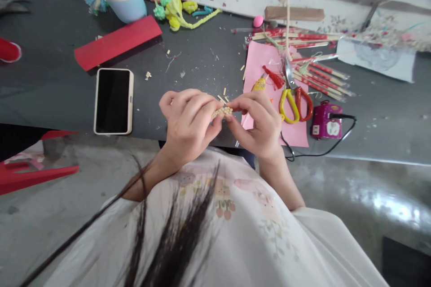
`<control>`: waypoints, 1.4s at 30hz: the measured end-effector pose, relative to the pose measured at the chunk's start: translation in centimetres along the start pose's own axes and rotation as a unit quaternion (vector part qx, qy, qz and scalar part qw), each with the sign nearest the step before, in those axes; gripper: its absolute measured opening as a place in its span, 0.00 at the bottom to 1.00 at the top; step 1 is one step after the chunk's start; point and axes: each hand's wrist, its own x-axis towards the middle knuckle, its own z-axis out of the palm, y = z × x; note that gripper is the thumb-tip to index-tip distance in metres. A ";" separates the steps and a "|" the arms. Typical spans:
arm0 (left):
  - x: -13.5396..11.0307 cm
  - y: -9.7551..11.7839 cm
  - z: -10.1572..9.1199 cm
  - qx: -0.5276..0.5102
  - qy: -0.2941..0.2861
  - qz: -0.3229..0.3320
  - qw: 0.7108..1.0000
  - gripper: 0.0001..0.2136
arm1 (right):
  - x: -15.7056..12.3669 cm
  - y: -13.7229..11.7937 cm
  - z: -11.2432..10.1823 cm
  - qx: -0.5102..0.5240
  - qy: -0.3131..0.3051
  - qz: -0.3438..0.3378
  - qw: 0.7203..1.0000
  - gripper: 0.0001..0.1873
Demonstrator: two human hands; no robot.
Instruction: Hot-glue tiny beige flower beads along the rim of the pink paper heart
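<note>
Between my two hands, above the table's front edge, is a small bundle of short pale wooden sticks [222, 111], their cut ends showing. My left hand [191, 119] pinches the bundle's left side between thumb and fingers. From the other side, my right hand [257, 119] grips its right end with thumb and forefinger. Just behind the fingertips lie loose cut stick pieces [221, 98]. A yellow-tipped glue gun [259, 84] lies partly hidden behind my right hand on pink paper [298, 133]. Scissors with yellow and red handles [292, 98] rest on that paper.
A phone [113, 101] and a red folded strip [117, 42] lie to the left, near a white-blue cylinder [124, 4]. Wrapped chopsticks [323, 78] and a purple power adapter [326, 121] with a black cable sit right. Yellow-green yarn pieces [175, 13] lie at the back.
</note>
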 end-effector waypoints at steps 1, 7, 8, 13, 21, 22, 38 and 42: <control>0.0 0.0 0.0 -0.011 -0.004 -0.002 1.000 0.05 | 0.0 0.0 0.0 0.002 -0.001 0.001 1.000 0.07; 0.1 0.0 -0.1 -0.049 0.022 0.007 0.999 0.06 | 0.1 0.4 -0.2 0.049 0.005 -0.009 0.999 0.07; 0.1 0.0 -0.1 -0.057 0.024 0.005 0.998 0.06 | 0.1 0.4 -0.2 0.057 0.003 -0.004 0.998 0.07; 0.2 0.2 -0.1 -0.104 0.017 -0.017 0.994 0.04 | 0.1 0.6 -0.3 0.100 -0.009 0.026 0.995 0.05; 0.0 0.0 0.1 -0.119 0.011 -0.025 0.993 0.03 | 0.2 1.3 -0.1 0.153 -0.017 0.033 0.987 0.05; 0.0 0.0 0.2 -0.118 0.011 -0.027 0.993 0.03 | 0.2 1.3 -0.1 0.161 -0.020 0.034 0.986 0.05; 0.1 -0.5 0.0 -0.082 0.019 -0.021 0.996 0.04 | 0.2 1.4 -0.7 0.046 0.020 0.046 0.998 0.06; -0.1 -0.8 0.2 -0.048 0.006 -0.008 0.999 0.06 | 0.1 0.9 -0.3 0.023 0.025 0.027 0.999 0.06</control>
